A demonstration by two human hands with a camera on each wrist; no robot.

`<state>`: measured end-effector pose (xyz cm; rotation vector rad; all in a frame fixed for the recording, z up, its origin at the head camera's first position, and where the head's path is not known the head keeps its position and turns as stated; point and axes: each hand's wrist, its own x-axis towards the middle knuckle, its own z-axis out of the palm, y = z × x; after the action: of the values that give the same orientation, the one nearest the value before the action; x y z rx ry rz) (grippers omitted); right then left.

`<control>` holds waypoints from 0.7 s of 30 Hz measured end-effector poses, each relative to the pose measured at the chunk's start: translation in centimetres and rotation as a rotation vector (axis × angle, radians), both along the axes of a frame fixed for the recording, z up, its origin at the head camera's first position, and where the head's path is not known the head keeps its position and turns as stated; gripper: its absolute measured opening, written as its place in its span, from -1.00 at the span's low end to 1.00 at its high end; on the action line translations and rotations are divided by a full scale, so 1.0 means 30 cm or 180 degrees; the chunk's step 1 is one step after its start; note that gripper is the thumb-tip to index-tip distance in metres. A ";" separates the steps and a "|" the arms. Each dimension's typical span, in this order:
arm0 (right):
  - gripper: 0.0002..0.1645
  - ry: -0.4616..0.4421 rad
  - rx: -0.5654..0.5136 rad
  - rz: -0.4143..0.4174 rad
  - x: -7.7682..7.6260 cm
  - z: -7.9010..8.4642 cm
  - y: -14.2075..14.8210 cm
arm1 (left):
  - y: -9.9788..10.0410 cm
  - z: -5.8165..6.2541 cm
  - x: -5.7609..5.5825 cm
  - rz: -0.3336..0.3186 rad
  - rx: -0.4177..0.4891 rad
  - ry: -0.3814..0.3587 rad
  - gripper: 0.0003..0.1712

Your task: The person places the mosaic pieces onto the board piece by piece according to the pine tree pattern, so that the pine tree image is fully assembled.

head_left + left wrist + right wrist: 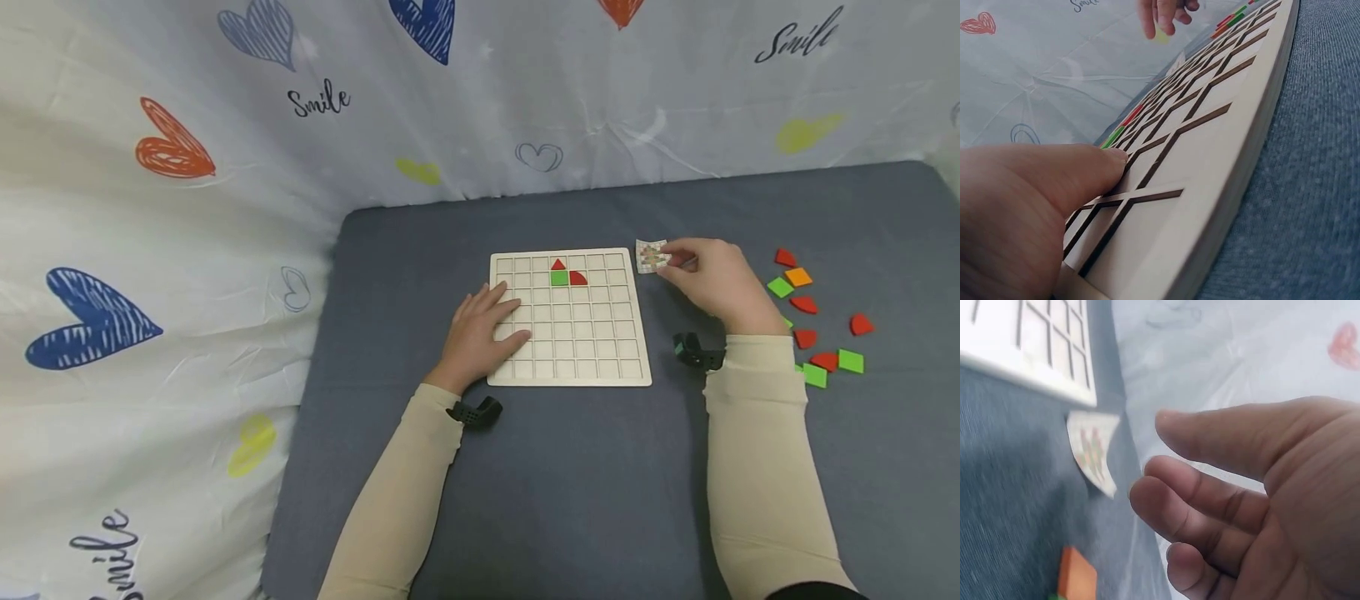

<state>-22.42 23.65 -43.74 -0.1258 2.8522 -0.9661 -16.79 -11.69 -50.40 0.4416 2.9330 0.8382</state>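
Observation:
A pale wooden grid board (581,331) lies on the table. My left hand (480,337) rests on its left side with fingers spread, and the left wrist view shows the thumb (1079,175) over the grid. Near the board's top sit a red triangle (558,264), a green square (559,278) and a red quarter-round piece (577,278). Past the upper right corner lies a small curled paper card (647,257) with a printed pattern. My right hand (716,279) hovers by the card; the right wrist view shows its thumb and fingertips apart, with nothing between them.
Loose red pieces (861,324), green pieces (851,361) and an orange piece (798,277) are scattered right of my right hand, some partly hidden by the sleeve. Dark grey cloth covers the table (570,500). A printed white curtain (480,108) hangs behind and at left.

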 end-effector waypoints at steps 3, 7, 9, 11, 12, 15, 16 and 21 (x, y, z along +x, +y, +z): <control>-0.45 -0.0078 -0.0012 -0.0056 0.003 0.000 0.038 | -0.001 -0.002 0.000 -0.0006 -0.0005 0.0001 -0.31; -0.45 -0.0168 -0.0030 -0.0135 0.008 0.002 0.080 | -0.003 -0.002 -0.002 -0.0011 0.0026 0.0032 -0.30; -0.45 -0.0208 -0.0039 -0.0174 0.011 0.004 0.100 | -0.004 -0.002 -0.003 -0.0009 0.0038 0.0037 -0.30; -0.46 -0.0255 -0.0054 -0.0186 0.017 0.006 0.123 | -0.004 -0.003 -0.005 -0.0009 0.0027 0.0031 -0.30; -0.46 -0.0285 -0.0060 -0.0185 0.019 0.006 0.135 | -0.004 -0.003 -0.005 -0.0007 0.0020 0.0023 -0.30; -0.46 -0.0393 -0.0049 -0.0187 0.028 0.004 0.165 | -0.004 -0.006 -0.005 -0.0004 -0.0009 -0.0003 -0.30; -0.46 -0.0429 -0.0047 -0.0182 0.032 0.002 0.174 | -0.003 -0.006 -0.005 -0.0002 -0.0015 -0.0010 -0.30; -0.46 -0.0510 -0.0042 -0.0185 0.044 -0.011 0.214 | -0.002 -0.003 -0.003 0.0004 -0.0004 -0.0022 -0.30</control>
<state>-21.10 30.08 -44.08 0.0324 2.7173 -0.9593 -16.88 -11.75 -50.51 0.4358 2.9278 0.8363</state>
